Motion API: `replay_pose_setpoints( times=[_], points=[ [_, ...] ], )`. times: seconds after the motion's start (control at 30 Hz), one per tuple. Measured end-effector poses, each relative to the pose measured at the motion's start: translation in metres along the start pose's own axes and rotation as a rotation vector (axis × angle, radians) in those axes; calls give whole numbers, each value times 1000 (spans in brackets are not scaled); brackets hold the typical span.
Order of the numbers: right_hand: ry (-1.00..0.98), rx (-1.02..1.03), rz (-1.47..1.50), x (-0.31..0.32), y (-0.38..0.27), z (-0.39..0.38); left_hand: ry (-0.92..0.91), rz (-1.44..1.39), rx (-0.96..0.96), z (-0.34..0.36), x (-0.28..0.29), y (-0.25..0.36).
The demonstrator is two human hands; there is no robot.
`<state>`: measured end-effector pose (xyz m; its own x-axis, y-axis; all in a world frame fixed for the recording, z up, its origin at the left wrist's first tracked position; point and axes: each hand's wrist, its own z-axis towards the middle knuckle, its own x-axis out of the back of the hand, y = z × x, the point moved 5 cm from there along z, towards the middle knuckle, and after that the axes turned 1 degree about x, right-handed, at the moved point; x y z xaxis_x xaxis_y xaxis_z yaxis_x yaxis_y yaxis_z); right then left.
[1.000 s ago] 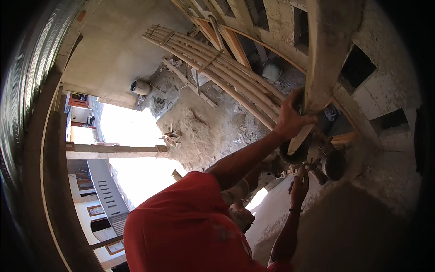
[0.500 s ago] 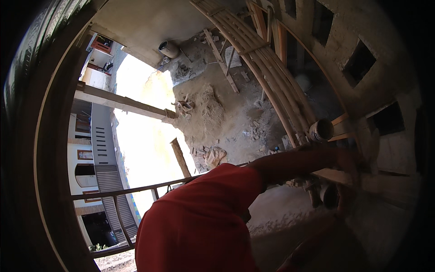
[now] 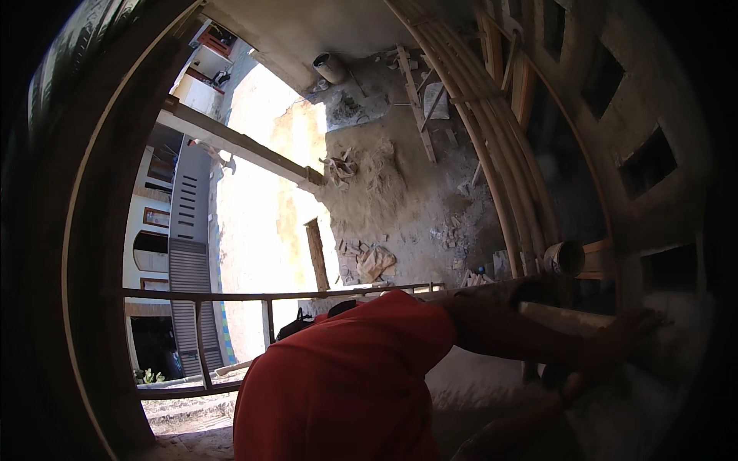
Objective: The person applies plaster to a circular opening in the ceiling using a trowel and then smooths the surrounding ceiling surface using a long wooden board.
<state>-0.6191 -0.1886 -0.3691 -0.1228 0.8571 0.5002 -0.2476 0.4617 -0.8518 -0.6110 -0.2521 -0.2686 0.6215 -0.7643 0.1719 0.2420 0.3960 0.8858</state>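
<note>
From my red sleeve (image 3: pixel 400 326), my left arm reaches right across the dim lower part of the view. At its end my left hand (image 3: pixel 634 332) is at the grey, rough wall (image 3: pixel 684 338), its fingers looking stretched out; I see nothing held in it. Below that forearm, my right hand (image 3: pixel 573 384) is in deep shadow near a dark rounded object (image 3: pixel 552 375), partly covered by the left arm. The right hand's fingers do not show clearly. A round bucket (image 3: pixel 565 259) with a pale rim stands above the left forearm, beside the poles.
Long wooden poles (image 3: pixel 492 131) run down the right side. A metal railing (image 3: pixel 269 296) crosses at left. Far below lie a sand heap (image 3: pixel 377 177), a crumpled sack (image 3: pixel 375 263), a drum (image 3: pixel 329 67) and planks (image 3: pixel 415 104). Square openings (image 3: pixel 647 161) pierce the right wall.
The whole view has shifted, with the yard and bucket lower and farther right. My left hand has moved right and down, and is less blurred against the wall.
</note>
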Motion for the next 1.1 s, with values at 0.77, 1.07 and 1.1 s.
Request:
replay_pose_setpoints(
  times=[0.77, 1.07, 1.1],
  points=[
    [-167, 245, 426, 131, -173, -42, -583, -232, 302, 68, 101, -39],
    [-414, 81, 494, 150, -219, -64, -630, 145, 356, 48, 116, -75],
    [-435, 41, 506, 145, -207, -69, -587, 22, 333, 46, 117, -57]
  ],
)
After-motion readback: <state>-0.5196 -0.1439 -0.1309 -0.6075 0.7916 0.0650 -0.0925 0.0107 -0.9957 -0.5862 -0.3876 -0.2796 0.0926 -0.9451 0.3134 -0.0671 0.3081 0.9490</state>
